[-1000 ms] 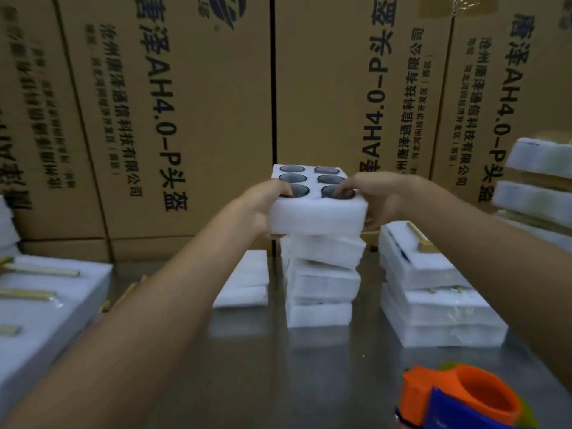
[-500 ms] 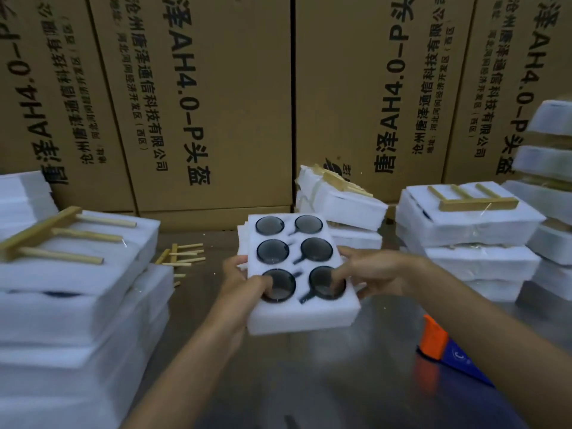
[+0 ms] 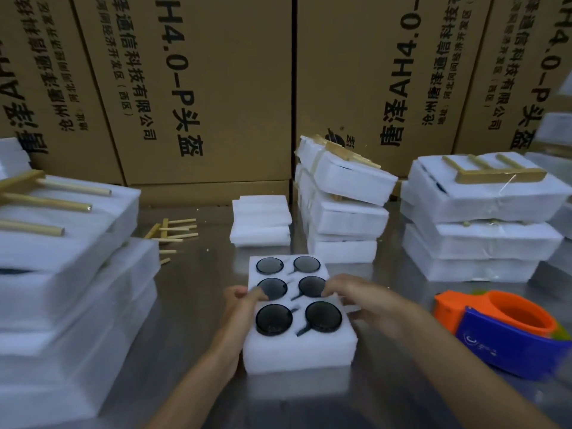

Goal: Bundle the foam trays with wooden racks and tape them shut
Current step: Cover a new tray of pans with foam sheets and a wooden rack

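Foam tray [image 3: 298, 348] clamped between left grip [image 3: 240, 301] and right grip [image 3: 356, 300], fingers curled over both side edges, resting on counter [image 3: 192, 305].

Dim, flat indoor light with a cool cast. The steel table [image 3: 192, 305] gives soft, smeared reflections and faint sheen, no hard shadows. Wide-angle bending tilts the cardboard boxes [image 3: 201, 88] outward at the edges. The foam stacks [image 3: 71, 274] at left and the frame corners look blurred.
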`<state>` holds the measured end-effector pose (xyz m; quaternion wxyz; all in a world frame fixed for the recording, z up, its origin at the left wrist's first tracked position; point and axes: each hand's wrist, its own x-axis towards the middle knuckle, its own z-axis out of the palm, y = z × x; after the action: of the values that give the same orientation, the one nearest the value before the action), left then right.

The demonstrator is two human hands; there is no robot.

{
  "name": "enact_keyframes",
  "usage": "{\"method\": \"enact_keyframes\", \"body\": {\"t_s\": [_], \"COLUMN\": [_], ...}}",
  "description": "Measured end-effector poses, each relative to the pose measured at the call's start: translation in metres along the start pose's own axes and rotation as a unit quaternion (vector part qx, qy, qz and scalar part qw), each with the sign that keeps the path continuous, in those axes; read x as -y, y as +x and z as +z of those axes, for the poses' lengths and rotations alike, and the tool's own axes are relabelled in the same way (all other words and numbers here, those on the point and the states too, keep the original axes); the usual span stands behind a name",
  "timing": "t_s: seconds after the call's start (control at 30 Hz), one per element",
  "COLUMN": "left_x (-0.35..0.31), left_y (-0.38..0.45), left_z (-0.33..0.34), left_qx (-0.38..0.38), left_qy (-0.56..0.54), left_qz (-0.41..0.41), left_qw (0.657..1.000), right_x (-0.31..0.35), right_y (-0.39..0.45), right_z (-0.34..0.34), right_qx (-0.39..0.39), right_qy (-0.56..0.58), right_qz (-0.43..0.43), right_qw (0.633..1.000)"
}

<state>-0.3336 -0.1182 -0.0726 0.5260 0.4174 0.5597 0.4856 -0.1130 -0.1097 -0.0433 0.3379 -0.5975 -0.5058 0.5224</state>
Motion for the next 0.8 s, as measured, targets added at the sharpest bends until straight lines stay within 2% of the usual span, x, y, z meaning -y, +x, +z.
{"method": "enact_keyframes", "body": {"t_s": [0.1, 0.23, 0.3, 0.37, 0.5, 0.53, 0.6, 0.67, 0.8], "left_x": [-0.007, -0.036, -0.057, -0.072, -0.084, -0.081, -0.07, -0.061, -0.061], "left_y": [0.017, 0.08, 0.12, 0.153, 0.199, 0.206, 0.212, 0.211, 0.202], "left_z": [-0.008, -0.007, -0.002, 0.003, 0.012, 0.011, 0.009, 0.007, 0.001], "left_qx": [0.013, -0.103, -0.131, -0.123, -0.056, -0.043, -0.035, -0.067, -0.136], "left_qy": [-0.027, 0.101, 0.211, 0.324, 0.534, 0.549, 0.526, 0.492, 0.476], "left_qz": [0.001, 0.116, 0.18, 0.22, 0.19, 0.184, 0.188, 0.219, 0.265], "left_qw": [1.0, 0.983, 0.952, 0.912, 0.822, 0.814, 0.829, 0.84, 0.827], "right_x": [-0.005, -0.029, -0.041, -0.044, -0.044, -0.045, -0.045, -0.045, -0.046], "right_y": [0.014, 0.033, 0.037, 0.041, 0.045, 0.046, 0.048, 0.05, 0.05], "right_z": [0.012, 0.028, 0.03, 0.032, 0.03, 0.029, 0.029, 0.028, 0.028], "right_qx": [-0.061, -0.2, -0.267, -0.285, -0.291, -0.293, -0.296, -0.296, -0.287], "right_qy": [0.092, 0.203, 0.176, 0.144, 0.135, 0.126, 0.115, 0.108, 0.106], "right_qz": [-0.031, -0.067, -0.115, -0.137, -0.152, -0.156, -0.16, -0.158, -0.155], "right_qw": [0.993, 0.956, 0.94, 0.938, 0.935, 0.935, 0.935, 0.936, 0.939]}}
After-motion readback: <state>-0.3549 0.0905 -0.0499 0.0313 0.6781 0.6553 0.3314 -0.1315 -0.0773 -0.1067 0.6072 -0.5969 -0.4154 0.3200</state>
